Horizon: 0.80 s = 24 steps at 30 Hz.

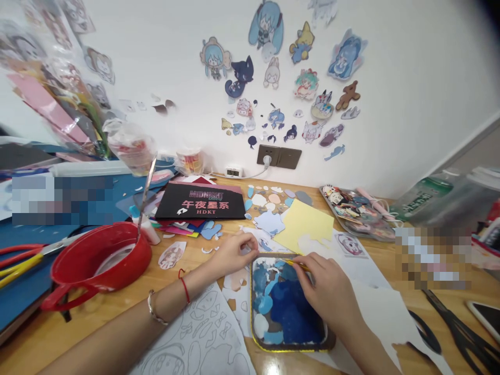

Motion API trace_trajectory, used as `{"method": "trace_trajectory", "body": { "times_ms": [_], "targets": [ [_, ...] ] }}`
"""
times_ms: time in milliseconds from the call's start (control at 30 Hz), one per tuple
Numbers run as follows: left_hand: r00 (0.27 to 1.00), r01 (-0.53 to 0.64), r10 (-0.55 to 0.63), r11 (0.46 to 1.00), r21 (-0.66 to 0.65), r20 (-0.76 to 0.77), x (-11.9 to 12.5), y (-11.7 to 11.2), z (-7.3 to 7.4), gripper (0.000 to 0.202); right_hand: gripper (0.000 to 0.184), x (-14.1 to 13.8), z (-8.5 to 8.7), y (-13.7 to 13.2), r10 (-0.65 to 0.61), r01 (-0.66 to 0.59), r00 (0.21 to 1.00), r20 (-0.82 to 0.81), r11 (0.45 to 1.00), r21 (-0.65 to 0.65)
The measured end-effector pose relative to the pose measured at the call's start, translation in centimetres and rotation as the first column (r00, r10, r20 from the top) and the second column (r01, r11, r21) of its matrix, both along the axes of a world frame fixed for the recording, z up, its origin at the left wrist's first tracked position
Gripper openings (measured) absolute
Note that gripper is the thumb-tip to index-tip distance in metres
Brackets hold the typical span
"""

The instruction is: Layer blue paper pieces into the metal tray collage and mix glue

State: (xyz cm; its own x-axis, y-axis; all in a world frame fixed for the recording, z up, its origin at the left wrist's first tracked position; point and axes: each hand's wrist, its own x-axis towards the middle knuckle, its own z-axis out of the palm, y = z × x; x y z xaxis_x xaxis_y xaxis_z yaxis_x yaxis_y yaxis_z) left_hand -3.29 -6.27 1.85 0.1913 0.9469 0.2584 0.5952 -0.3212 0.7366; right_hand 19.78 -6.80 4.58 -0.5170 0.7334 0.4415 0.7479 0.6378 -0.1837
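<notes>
My right hand (328, 284) is closed in a pinch on a thin yellow tool (301, 265), its tip over the upper part of a shallow tray (254, 341) with rounded corners and a yellow edge. Cut pieces in light blue, grey-blue and white lie in the tray, and a large dark blue piece (295, 312) covers much of it. By the tray's upper left corner, my left hand (236, 253) has its fingers curled together; what they hold, if anything, is hidden. A sheet with line drawings (203, 333) lies under my left forearm.
A yellow sheet (308, 224), cut paper shapes and a black folder (201, 202) lie behind the tray. To the left are a red bowl (101, 260) and scissors (39, 255). Black scissors (461, 323) and a phone (486, 317) are at right. Cutouts cover the wall.
</notes>
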Motion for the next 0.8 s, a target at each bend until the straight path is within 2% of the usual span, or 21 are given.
{"method": "trace_trajectory", "body": {
  "times_ms": [167,300,433,600,800],
  "targets": [
    [1.0,0.003,-0.003,1.0,0.001,0.001,-0.08,0.0,-0.22,0.005,0.016,0.48,-0.05,-0.28,0.107,-0.101,0.992,0.067,0.992,-0.075],
    [1.0,0.009,-0.009,1.0,-0.018,0.013,-0.1,-0.01,-0.36,0.006,0.018,0.64,-0.57,-0.24,0.092,-0.083,0.992,0.089,0.991,-0.102],
    [1.0,0.011,-0.011,1.0,-0.021,0.02,-0.15,-0.01,-0.39,0.006,0.019,0.56,-0.58,-0.34,0.057,-0.053,0.998,0.039,0.994,-0.095],
    [1.0,0.002,-0.001,1.0,-0.021,0.015,-0.11,-0.02,-0.36,0.006,0.015,0.27,-0.56,-0.58,-0.012,-0.002,0.998,-0.056,0.972,-0.236],
    [1.0,-0.003,0.003,1.0,-0.01,-0.001,-0.03,-0.05,-0.26,0.006,0.014,0.35,-0.27,-0.45,0.006,-0.021,0.999,-0.05,0.951,-0.308]
  ]
}}
